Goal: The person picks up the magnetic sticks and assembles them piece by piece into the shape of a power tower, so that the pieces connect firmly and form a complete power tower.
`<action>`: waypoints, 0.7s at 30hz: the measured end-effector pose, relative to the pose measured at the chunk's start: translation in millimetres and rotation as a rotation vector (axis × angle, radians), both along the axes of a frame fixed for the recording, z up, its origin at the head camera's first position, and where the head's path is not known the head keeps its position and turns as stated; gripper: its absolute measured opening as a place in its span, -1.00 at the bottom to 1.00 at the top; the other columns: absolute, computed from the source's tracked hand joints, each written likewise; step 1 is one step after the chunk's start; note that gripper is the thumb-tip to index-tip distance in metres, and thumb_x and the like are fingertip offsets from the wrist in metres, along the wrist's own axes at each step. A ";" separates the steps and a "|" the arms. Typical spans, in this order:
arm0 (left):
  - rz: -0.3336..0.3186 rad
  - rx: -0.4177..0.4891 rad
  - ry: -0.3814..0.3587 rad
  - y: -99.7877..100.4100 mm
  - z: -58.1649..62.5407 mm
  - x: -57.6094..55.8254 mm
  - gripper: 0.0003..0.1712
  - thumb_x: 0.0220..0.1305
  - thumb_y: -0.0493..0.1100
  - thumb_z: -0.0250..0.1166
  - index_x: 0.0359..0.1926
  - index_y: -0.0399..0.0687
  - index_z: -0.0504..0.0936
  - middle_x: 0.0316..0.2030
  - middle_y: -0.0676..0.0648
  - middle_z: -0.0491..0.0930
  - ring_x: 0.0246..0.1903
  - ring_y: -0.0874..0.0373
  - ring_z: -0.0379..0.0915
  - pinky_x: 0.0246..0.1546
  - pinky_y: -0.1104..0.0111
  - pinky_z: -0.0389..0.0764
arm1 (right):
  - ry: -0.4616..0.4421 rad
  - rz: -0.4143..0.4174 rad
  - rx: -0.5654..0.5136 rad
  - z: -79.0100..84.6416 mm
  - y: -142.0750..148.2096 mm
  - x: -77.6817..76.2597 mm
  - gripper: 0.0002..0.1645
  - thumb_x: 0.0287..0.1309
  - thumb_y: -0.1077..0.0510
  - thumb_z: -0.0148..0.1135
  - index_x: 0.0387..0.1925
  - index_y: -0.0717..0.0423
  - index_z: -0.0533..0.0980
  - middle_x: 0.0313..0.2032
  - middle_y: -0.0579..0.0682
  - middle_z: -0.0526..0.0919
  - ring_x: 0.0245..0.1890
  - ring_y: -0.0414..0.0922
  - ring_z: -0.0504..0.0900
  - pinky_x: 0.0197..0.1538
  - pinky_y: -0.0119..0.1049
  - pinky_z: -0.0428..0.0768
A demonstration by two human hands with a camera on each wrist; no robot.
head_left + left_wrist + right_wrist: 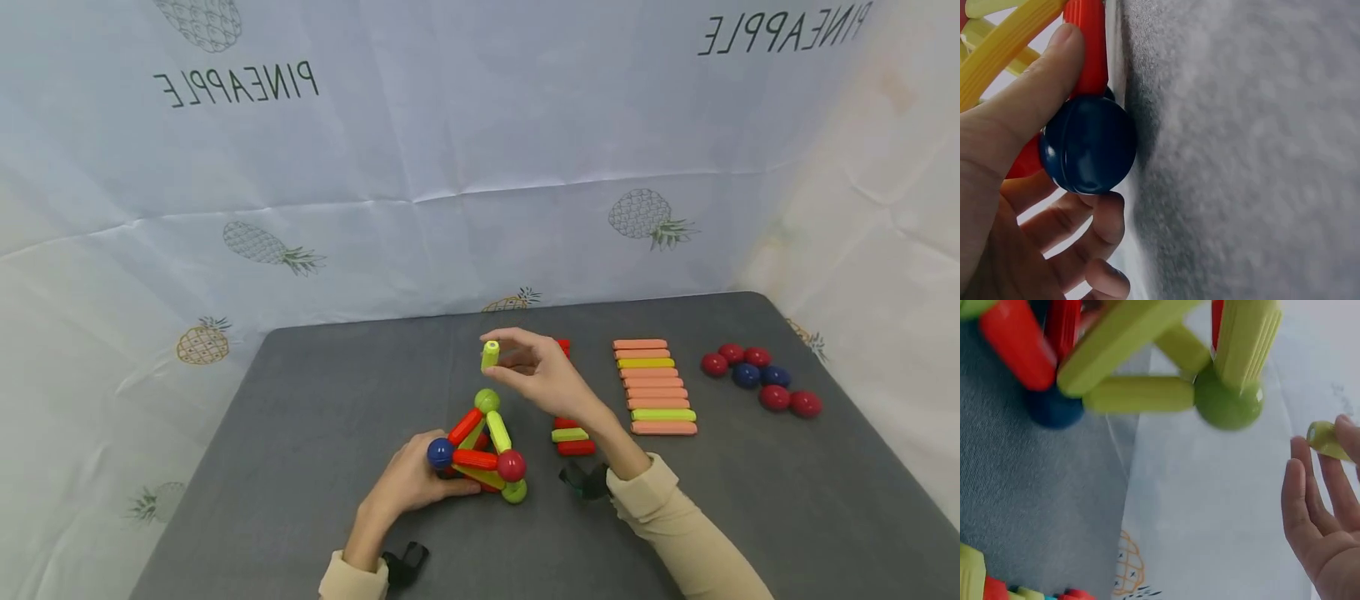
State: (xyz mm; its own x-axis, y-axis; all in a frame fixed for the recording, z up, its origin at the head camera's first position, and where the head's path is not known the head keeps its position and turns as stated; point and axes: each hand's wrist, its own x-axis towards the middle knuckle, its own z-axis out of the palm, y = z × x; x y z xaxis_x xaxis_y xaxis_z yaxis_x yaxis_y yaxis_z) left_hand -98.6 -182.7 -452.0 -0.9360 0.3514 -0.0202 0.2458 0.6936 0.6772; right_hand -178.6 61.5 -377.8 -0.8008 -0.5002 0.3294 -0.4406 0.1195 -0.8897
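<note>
A frame built of magnetic rods and balls [474, 459] stands on the table in the head view, with red, yellow and yellow-green rods between coloured balls. My left hand [411, 477] grips its lower left side. In the left wrist view the left thumb lies along a red rod [1092, 53], and the fingers curl beside a dark blue ball [1090, 145]. Above the frame's green top ball [487, 401], my right hand [542, 368] pinches a yellow-green rod [490, 355] between thumb and fingers. That rod is apart from the frame, its end showing in the right wrist view [1325, 439].
Right of the frame, a column of red and yellow-green rods [576, 447] is partly hidden by my right arm. Farther right lie a column of mostly orange rods [655, 383] and several red and blue balls [746, 375]. A pineapple-print cloth [420, 250] hangs behind the grey table [315, 400].
</note>
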 end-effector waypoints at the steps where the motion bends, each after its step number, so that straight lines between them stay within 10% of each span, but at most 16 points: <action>1: 0.002 -0.007 0.000 0.7 0.0 -0.5 -0.49 -0.06 0.11 0.66 -0.23 -0.03 0.63 -0.37 0.09 0.64 -0.46 0.40 0.45 -0.40 0.47 0.50 | 0.019 0.012 0.016 0.4 -1.6 1.8 -0.48 0.27 0.28 0.36 0.26 0.11 0.53 0.04 0.15 0.71 -0.08 0.03 0.80 -0.03 -0.29 0.73; 21: -0.005 -0.029 -0.007 5.1 0.7 -2.9 -0.44 -0.03 0.15 0.64 -0.14 -0.06 0.64 -0.30 0.06 0.69 -0.43 0.38 0.51 -0.39 0.45 0.54 | 0.081 0.013 0.122 -16.1 -8.2 11.9 -0.49 0.23 0.27 0.40 0.21 0.10 0.58 -0.05 0.12 0.77 -0.08 -0.03 0.75 0.01 -0.33 0.71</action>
